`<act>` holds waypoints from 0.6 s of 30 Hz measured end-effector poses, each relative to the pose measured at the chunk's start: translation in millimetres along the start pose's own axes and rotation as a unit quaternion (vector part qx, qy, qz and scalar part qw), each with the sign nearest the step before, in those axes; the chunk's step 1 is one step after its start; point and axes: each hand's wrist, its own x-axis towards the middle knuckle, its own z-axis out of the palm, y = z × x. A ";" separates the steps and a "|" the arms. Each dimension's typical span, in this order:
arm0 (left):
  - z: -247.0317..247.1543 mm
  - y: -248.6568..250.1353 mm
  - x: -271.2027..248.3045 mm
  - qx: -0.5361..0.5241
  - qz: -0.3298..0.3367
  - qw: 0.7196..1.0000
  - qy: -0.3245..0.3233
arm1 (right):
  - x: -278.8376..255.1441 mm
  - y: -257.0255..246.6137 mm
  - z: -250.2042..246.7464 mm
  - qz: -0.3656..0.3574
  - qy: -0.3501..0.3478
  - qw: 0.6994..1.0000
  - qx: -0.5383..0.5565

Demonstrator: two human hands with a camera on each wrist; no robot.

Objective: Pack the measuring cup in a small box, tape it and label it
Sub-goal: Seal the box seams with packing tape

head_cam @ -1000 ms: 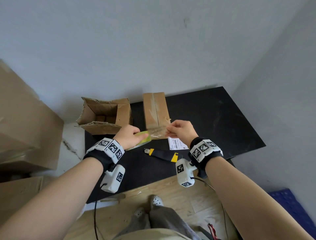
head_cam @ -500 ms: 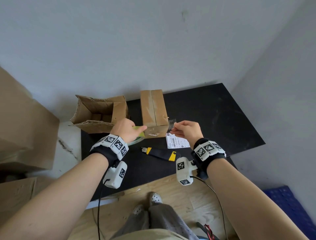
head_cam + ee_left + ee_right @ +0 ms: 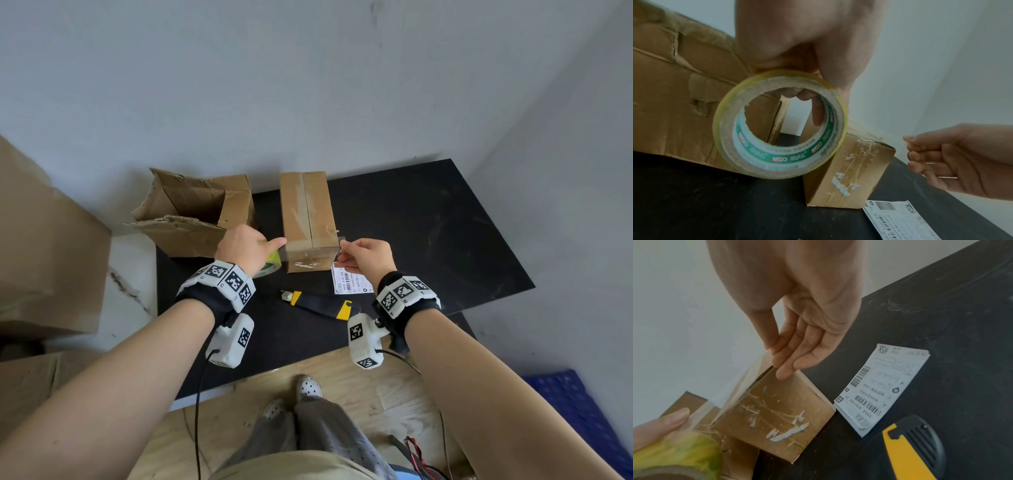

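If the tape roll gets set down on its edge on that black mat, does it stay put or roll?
Likely rolls: the yellow-tinted clear tape roll is a round ring with a hollow cardboard core. Flat on its side it should stay put. It looks light, since the left hand holds it by the rim alone. The strip to the small taped cardboard box may tether it.

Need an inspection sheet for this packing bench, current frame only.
Surface: black tabletop, scuffed, against a grey wall.
Job's things: small box closed, taped along its top seam; shipping label lies flat beside it, not yet applied.
Clutter: open torn carton; yellow-black utility knife.
Hands: left hand grips tape roll; right hand pinches the clear tape end at the box's near right corner.
Cables: black lead hangs from the left wrist camera.
Surroundings: large cartons at left, plywood floor.
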 end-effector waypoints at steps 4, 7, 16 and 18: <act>4.2 0.9 0.8 0.009 -0.012 1.000 0.004 | 3.6 0.7 -0.9 -0.010 0.005 1.000 -0.006; 6.7 1.4 2.4 0.006 -0.015 1.000 0.003 | 7.5 3.6 -0.8 -0.007 0.016 1.000 -0.009; 16.7 1.6 7.9 0.000 -0.004 1.000 -0.013 | 11.4 12.5 -5.2 -0.006 0.034 0.999 -0.017; 17.5 1.1 8.2 0.002 -0.006 1.000 -0.013 | 12.4 14.0 -4.3 -0.008 0.038 0.999 -0.019</act>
